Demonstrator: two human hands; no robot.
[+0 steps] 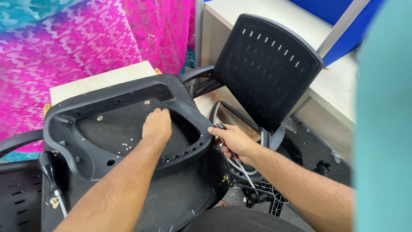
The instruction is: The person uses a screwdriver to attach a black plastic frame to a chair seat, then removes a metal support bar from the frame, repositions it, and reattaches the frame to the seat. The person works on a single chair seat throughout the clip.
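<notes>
An upturned black plastic chair seat pan (pixel 77 116) lies in front of me, its hollow underside facing up, with brass inserts and small screws inside. My left hand (pixel 157 125) rests inside the hollow, fingers curled down against the dark panel near its far rim. My right hand (pixel 232 141) is at the pan's right edge, closed around a screwdriver with a red and black handle (pixel 221 127), its shaft pointing down past my wrist.
A black perforated chair backrest (pixel 266 64) leans behind the pan. Another black-handled screwdriver (pixel 49 169) lies at the left on black fabric. Pink and teal cloth (pixel 77 38) hangs behind, a light wooden board (pixel 103 79) under the pan, a desk at the right.
</notes>
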